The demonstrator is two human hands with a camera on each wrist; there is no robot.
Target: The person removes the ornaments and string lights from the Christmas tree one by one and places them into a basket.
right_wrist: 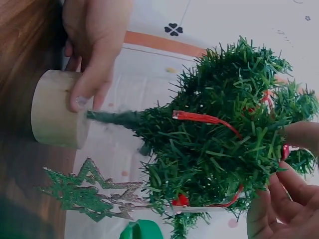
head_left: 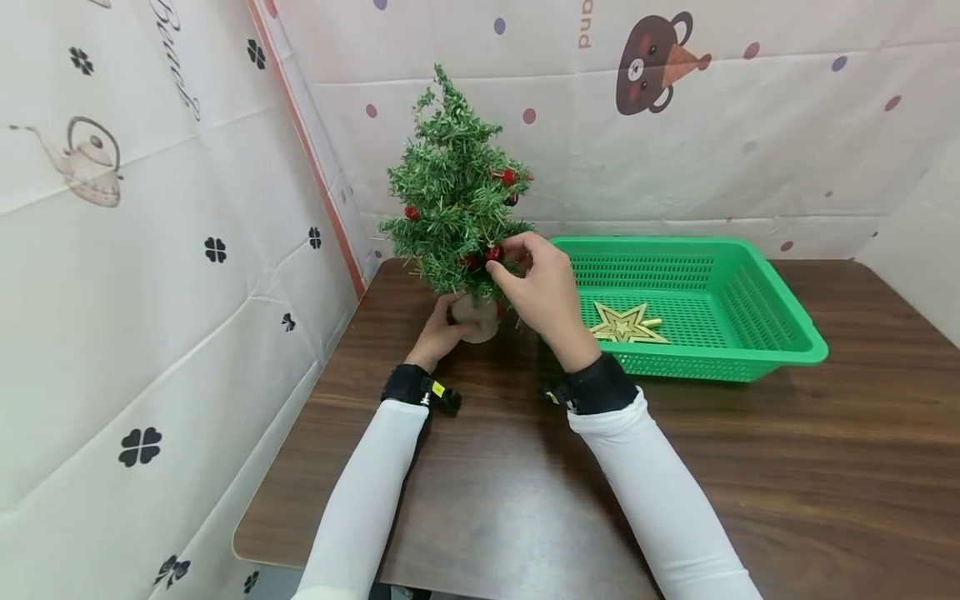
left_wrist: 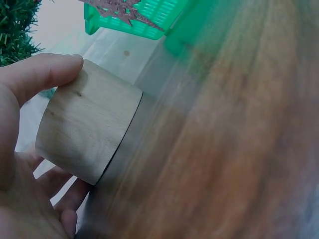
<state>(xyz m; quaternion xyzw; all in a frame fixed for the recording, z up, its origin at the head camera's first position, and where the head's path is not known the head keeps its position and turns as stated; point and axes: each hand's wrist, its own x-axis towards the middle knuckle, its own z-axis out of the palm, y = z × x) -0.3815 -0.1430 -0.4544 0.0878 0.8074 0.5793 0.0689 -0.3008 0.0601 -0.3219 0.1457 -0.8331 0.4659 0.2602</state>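
Observation:
A small artificial Christmas tree (head_left: pixel 450 167) stands upright on the table, with several red ornaments among its branches. My left hand (head_left: pixel 435 337) holds its round wooden base (left_wrist: pixel 84 119), thumb on top and fingers curled round the side. On the lower right branches, my right hand (head_left: pixel 546 292) pinches a shiny red bauble (head_left: pixel 492 252) between thumb and index finger. In the right wrist view, part of that bauble (right_wrist: pixel 285 152) shows between the fingertips, and a red ribbon (right_wrist: pixel 209 118) lies across the needles.
Right of the tree sits a green plastic basket (head_left: pixel 776 354) with a gold star (head_left: pixel 626 323) inside. The brown wooden table (head_left: pixel 510 483) meets a printed cloth wall (head_left: pixel 187 317) at the left and another behind.

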